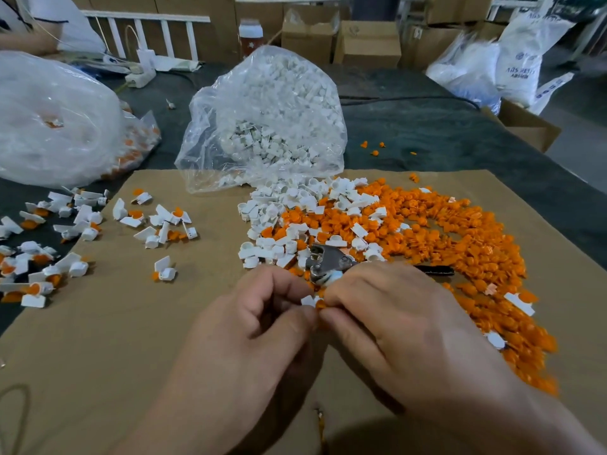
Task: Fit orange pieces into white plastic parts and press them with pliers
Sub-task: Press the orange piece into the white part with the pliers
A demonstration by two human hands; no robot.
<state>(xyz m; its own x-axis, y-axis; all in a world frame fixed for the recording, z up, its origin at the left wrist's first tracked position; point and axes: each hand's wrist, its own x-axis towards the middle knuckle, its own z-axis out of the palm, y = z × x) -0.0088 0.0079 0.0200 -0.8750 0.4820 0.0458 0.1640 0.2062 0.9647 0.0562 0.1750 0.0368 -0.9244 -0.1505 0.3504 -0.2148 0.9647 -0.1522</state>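
Cardboard boxes point(368, 41) and white sacks point(515, 60) lined the back of the room, and a dark counter point(427, 126) ran across the middle of the frame with one sheet of brown cardboard point(98, 323) laid over its near part.

At lower centre the left hand point(253, 333) and right hand point(404, 323) met, fingers pinched together on one small white plastic part point(308, 300) with one orange piece point(320, 304) touching it — whether the piece was seated yet could not be told. Just above the hands one pair of pliers point(328, 261) lay on the cardboard at the edge of the heap, its dark handle point(433, 270) running right.

Risks, as a judgement: the piece could go in tilted, since the fingers hid most of the joint, and pressing it so might crack the white part. The tiny piece could also slip and vanish into the orange heap point(443, 241) at centre right. Reaching for the half-buried pliers could scatter loose parts.

Counts: two hands, one pair of pliers, and three clear bags — one of white parts point(262, 119) at upper centre, a large one point(49, 119) at upper left and a smaller one point(138, 142) against it showing orange. Loose white parts and orange pieces were too many to count; dozens of fitted pairs point(59, 244) lay at the left.
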